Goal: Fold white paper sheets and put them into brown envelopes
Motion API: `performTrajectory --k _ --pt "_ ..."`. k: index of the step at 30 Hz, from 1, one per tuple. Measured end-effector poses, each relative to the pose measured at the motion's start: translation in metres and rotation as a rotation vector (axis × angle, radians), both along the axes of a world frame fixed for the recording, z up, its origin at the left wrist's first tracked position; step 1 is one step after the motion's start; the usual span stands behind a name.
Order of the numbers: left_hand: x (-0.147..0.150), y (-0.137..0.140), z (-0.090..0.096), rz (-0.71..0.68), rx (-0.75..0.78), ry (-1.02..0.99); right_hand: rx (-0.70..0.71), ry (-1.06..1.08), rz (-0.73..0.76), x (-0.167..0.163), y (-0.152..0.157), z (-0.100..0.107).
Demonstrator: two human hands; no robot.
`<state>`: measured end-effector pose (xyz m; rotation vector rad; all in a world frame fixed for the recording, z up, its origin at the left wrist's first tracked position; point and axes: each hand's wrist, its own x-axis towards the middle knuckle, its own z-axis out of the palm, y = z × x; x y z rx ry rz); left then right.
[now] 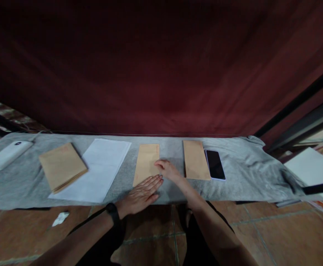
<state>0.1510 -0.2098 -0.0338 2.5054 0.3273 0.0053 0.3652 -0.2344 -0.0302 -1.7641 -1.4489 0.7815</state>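
Head camera shows both hands, left hand [140, 194] flat and open, right hand [168, 170] curled, pinning a brown envelope [146, 162] to the grey-clothed counter [241, 173], apparently steadying it.

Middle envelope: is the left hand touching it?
Touching. The head view shows the left hand flat on the cloth, its fingertips overlapping the lower right corner of the middle envelope.

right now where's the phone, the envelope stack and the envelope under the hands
phone [215, 164]: head view, middle of its dark screen
envelope stack [62, 166]: head view, centre of top envelope
envelope under the hands [146, 162]: head view, bare upper middle
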Motion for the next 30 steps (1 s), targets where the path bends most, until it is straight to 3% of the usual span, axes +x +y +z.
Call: performTrajectory --k 3,6,9,10,15,20,26,30 --pt "-0.014 -0.007 0.007 -0.013 -0.038 -0.015 0.046 -0.058 0.109 -0.003 -0.001 -0.005" --pt "-0.023 0.006 0.019 -0.003 -0.129 -0.039 0.108 -0.106 0.200 0.002 -0.002 -0.013" --pt "-0.017 0.039 0.028 0.265 -0.084 -0.147 0.162 -0.146 0.277 0.008 -0.002 -0.020" --pt "-0.010 0.052 0.028 0.283 -0.043 -0.136 0.173 -0.154 0.291 0.009 -0.001 -0.021" --pt "0.041 0.107 0.005 0.121 0.184 -0.053 0.188 -0.135 0.310 0.011 -0.001 -0.023" --pt "0.075 0.135 -0.019 0.092 0.382 -0.025 0.164 -0.119 0.306 0.011 -0.003 -0.019" --pt "0.099 0.162 -0.021 0.170 0.450 0.060 0.151 -0.124 0.322 0.012 -0.005 -0.016" --pt "0.101 0.164 -0.024 0.170 0.470 0.055 0.149 -0.117 0.329 0.014 -0.001 -0.016"
